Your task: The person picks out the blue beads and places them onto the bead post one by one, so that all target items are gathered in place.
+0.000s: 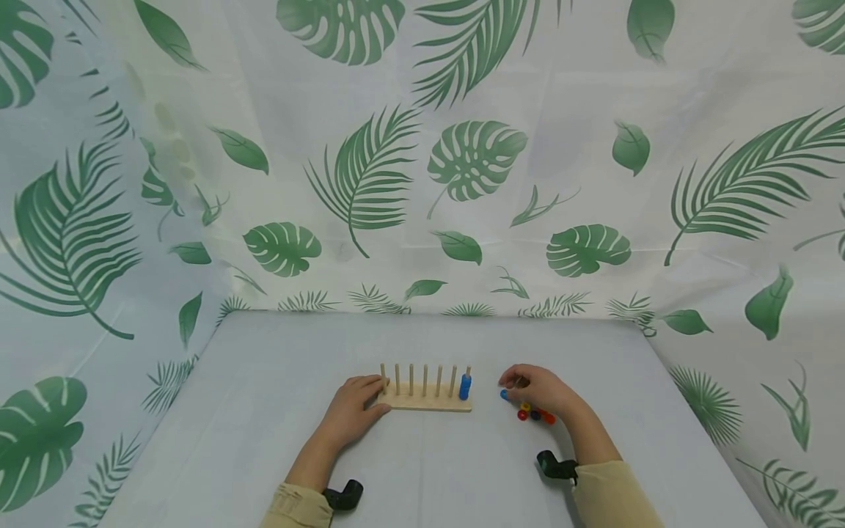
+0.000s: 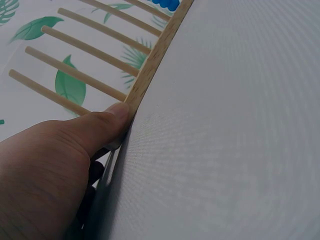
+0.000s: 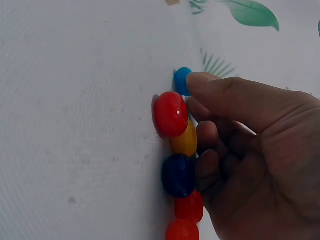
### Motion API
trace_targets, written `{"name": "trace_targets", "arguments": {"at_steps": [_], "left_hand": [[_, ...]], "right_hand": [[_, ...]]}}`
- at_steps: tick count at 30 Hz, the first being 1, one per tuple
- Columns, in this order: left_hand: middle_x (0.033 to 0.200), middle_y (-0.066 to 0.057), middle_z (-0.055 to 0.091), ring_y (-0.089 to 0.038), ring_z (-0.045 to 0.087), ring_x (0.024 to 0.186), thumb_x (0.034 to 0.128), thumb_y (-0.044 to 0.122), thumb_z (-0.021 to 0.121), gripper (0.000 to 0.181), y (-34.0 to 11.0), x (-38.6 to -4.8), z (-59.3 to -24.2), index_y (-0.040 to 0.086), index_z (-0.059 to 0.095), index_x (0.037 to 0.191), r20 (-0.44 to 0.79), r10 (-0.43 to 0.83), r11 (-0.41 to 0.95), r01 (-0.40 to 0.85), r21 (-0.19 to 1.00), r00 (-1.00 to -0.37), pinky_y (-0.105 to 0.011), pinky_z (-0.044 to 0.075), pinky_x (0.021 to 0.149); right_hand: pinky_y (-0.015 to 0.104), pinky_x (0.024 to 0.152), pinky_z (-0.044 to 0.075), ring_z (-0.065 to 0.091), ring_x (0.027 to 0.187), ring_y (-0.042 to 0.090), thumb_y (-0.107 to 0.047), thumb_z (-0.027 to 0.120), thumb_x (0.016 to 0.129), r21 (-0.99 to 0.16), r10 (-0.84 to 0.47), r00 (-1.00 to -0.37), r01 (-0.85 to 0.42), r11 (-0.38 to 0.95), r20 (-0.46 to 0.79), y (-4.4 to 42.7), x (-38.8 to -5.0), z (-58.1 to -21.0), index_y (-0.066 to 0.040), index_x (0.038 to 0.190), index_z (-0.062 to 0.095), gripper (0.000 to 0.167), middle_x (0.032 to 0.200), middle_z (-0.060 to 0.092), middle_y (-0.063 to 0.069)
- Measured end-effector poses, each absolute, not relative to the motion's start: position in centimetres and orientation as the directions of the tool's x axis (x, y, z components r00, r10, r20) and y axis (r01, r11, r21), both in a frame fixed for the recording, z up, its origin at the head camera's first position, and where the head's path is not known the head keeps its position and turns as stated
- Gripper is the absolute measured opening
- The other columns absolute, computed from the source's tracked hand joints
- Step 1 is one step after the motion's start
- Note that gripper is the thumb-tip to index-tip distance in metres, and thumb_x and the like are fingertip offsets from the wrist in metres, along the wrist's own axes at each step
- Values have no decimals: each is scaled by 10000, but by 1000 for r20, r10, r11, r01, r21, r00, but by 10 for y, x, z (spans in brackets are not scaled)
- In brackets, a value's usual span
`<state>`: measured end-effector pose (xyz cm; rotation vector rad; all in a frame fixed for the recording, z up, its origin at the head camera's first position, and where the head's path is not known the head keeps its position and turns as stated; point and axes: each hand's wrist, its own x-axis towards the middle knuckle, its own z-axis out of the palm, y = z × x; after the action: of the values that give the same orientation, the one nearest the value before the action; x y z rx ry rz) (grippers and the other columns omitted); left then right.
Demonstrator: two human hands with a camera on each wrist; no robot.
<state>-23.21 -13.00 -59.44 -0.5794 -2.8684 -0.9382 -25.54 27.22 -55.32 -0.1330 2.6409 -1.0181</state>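
Observation:
A pale wooden peg board with a row of upright pegs stands on the table. My left hand grips its left end, the thumb lying on the front edge. Blue beads are stacked on the rightmost peg. To the right of the board, my right hand pinches a light blue bead at the table surface; the thumb partly covers it and the index finger is hidden behind. Loose beads lie by that hand: a red bead, a yellow bead, a dark blue bead and more red ones.
A white cloth covers the table. Leaf-patterned sheets hang behind it and at both sides. Black wrist-worn devices sit at both sleeve cuffs.

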Motion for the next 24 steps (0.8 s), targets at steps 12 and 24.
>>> {"name": "trace_targets", "arguments": {"at_steps": [12, 24], "left_hand": [[1421, -24, 575, -288, 478, 1357, 914, 387, 695, 539, -130, -233, -596, 128, 594, 1376, 178, 331, 746, 373, 551, -927, -497, 397, 1134], [1414, -29, 581, -295, 484, 1349, 913, 384, 697, 535, -131, -232, -596, 123, 600, 1370, 184, 334, 748, 378, 546, -925, -496, 398, 1132]], "right_hand": [[300, 745, 497, 547, 873, 172, -202, 751, 876, -641, -221, -948, -23, 767, -230, 270, -257, -558, -219, 984, 684, 128, 947, 610, -7], [306, 732, 473, 525, 860, 167, -194, 747, 882, -645, -241, -955, -75, 761, -172, 268, -254, -559, -189, 992, 669, 135, 939, 591, -6]]}}
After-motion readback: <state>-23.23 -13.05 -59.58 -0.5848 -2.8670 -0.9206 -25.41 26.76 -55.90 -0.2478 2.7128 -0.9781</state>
